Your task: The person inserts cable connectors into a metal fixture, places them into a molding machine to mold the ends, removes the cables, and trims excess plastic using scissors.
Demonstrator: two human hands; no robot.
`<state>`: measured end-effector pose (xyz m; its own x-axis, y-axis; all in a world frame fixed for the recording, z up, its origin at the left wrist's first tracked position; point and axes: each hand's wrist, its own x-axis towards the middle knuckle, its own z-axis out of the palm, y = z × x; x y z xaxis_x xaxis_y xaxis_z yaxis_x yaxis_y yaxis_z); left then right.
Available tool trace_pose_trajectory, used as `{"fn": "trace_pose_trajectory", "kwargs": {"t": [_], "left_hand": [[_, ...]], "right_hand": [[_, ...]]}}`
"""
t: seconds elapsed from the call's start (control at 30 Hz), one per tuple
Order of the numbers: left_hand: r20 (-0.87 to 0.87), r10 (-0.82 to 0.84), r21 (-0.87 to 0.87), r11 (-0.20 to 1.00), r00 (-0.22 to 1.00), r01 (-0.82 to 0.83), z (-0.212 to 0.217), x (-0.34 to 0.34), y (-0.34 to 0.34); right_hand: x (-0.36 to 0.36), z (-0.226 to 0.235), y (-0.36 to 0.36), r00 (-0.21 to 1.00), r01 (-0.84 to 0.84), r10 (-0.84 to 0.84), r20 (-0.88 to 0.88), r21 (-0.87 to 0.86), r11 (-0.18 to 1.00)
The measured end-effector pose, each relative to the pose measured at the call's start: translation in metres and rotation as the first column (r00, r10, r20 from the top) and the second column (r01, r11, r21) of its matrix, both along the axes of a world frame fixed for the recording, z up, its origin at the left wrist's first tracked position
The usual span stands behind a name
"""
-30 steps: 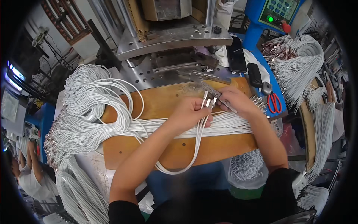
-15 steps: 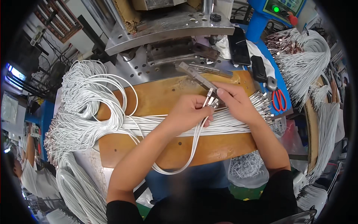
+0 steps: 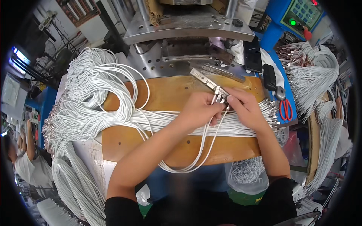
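My left hand [image 3: 203, 111] is closed on several white cables [image 3: 204, 145] just below their metal connectors [image 3: 220, 92]. The cables hang from it in a loop over the board's near edge. My right hand [image 3: 246, 110] is closed around the near end of a slim metal fixture bar [image 3: 203, 78], which slants up to the left. The connectors lie against this bar between my fingers; how they seat in it is partly hidden. One cable runs down apart from the others beside my right fingertips. Beneath both hands a thick bundle of white cables [image 3: 169, 119] stretches across the brown board [image 3: 166, 90].
A press with a steel plate [image 3: 188, 30] stands behind the board. A second bar [image 3: 222, 72], a phone [image 3: 252, 56] and red-handled scissors [image 3: 286, 110] lie beyond and to the right. Coiled cables [image 3: 88, 75] pile up at left. A bag of scraps [image 3: 247, 175] sits below.
The connectors have come up against the metal bar, and one cable now hangs apart from the others. The whole view has shifted slightly, with the press now lower in it.
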<state>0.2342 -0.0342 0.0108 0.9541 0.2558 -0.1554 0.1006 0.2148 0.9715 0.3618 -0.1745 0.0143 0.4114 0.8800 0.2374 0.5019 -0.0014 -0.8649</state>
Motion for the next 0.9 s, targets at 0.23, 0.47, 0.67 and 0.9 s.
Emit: {"fn": "trace_pose_trajectory", "kwargs": {"t": [0.23,0.47,0.67,0.9], "left_hand": [[-0.119,0.065,0.049,0.997,0.991,-0.059,0.009,-0.003,0.005],[-0.061,-0.008,0.000,1.000,0.998,0.008,-0.008,0.000,0.011],[0.167,0.423,-0.038,0.905,0.891,-0.423,0.001,-0.003,0.016],[0.017,0.132,0.003,0.991,0.991,-0.132,-0.003,-0.007,0.010]], "right_hand": [[0.007,-0.006,-0.007,0.893,0.072,-0.103,-0.438,-0.085,0.994],[0.002,-0.007,-0.005,0.965,0.040,-0.036,-0.258,0.012,0.999],[0.012,-0.007,-0.008,0.891,0.170,-0.188,-0.412,-0.081,0.982],[0.011,-0.006,-0.010,0.926,0.098,-0.120,-0.358,-0.078,0.992]]}}
